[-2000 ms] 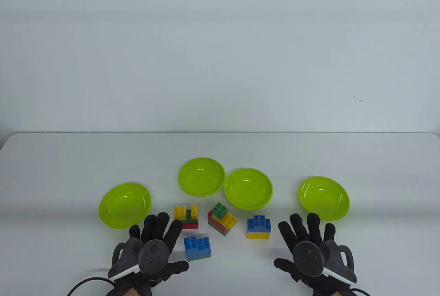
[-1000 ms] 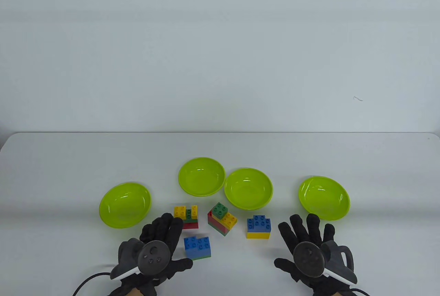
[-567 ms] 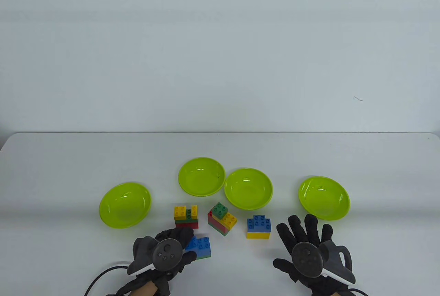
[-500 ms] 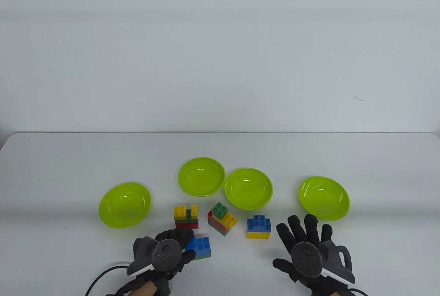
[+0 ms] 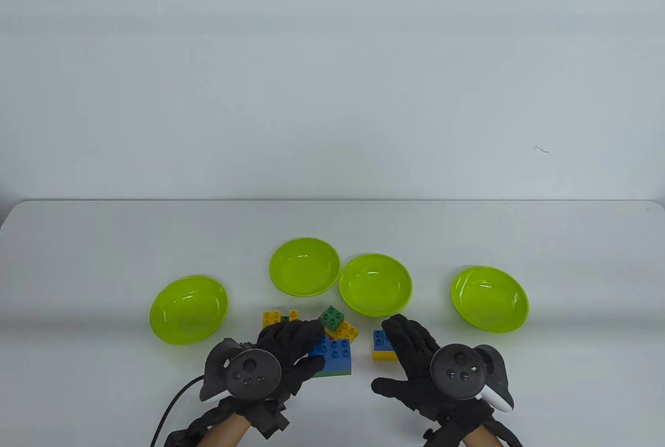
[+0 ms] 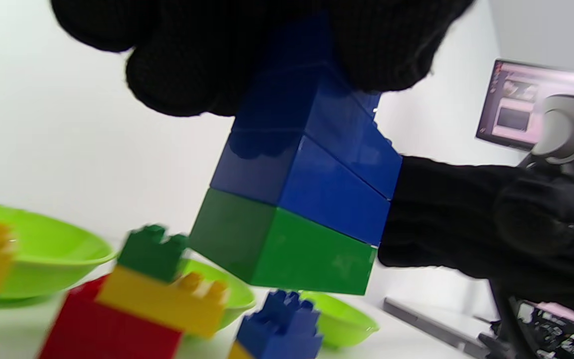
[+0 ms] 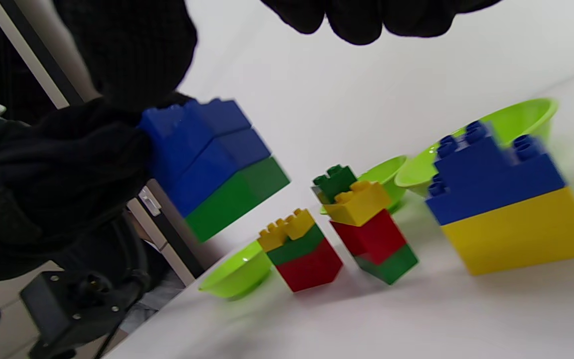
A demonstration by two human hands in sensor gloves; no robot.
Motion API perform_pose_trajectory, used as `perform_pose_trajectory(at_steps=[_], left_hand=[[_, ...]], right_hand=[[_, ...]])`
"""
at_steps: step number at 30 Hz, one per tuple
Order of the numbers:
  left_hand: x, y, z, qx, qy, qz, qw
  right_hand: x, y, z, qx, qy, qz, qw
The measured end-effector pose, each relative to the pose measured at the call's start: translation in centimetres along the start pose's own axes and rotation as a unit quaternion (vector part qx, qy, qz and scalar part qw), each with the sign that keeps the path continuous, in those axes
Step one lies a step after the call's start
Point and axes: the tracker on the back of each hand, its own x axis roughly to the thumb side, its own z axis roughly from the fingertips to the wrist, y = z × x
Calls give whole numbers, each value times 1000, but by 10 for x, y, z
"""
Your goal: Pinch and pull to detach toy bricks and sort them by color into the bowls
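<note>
Four Brick Stacks, One Held Clear of the Table

Four small stacks of studded toy bricks are seen among four lime-green bowls on a white table (image 5: 104, 239). One stack, the blue-and-green stack (image 5: 332, 356), is built of blue bricks stepped over a green base brick; its faces are glossy and its edges sharp. It is gripped by the left hand (image 5: 283, 353), whose fingers (image 6: 192, 75) are curled round the blue upper part, while the green base is left uncovered. In both wrist views the stack is shown tilted and lifted clear of the table, in front of the other stacks.

The right hand (image 5: 421, 364) is held just beside it, nothing being gripped; its fingers (image 5: 402, 330) are extended and relaxed, reaching over part of the blue-and-yellow stack (image 5: 382, 346), which stands on the table as blue bricks over a yellow base. Whether that stack is touched cannot be told.

Behind the held stack, a stack topped by a green brick (image 5: 331, 317) over yellow, red and green is seen leaning, and a yellow, green and red stack (image 7: 302, 252) stands to its left, mostly hidden by the left hand in the table view.

The bowls are set in a loose arc beyond the bricks: the far-left bowl (image 5: 188, 309), the rear bowl (image 5: 305, 266), the middle bowl (image 5: 375, 285) and the far-right bowl (image 5: 490, 299). No brick is seen lying in any of them.

No readable writing or brand is made out on bricks or bowls.
</note>
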Motion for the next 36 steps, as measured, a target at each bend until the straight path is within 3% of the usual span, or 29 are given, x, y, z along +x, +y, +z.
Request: perform_pose_trajectory(at_steps=[10,21,32,36], left_hand=[[25,-5,-10,5,-31,31,999],[15,-13,-6,5,-12,77,997],[-8,-36,-4,-1,16,252,967],[-2,-34,-4,27,-2,200,980]], right_hand=[[-13,19,-4,-17,-24,-176,984],[-16,28,-2,-62,-18,-170,983],[-19,27,0,-73,-24,-160,984],[-18,26,1,-72,-18,-160,984]])
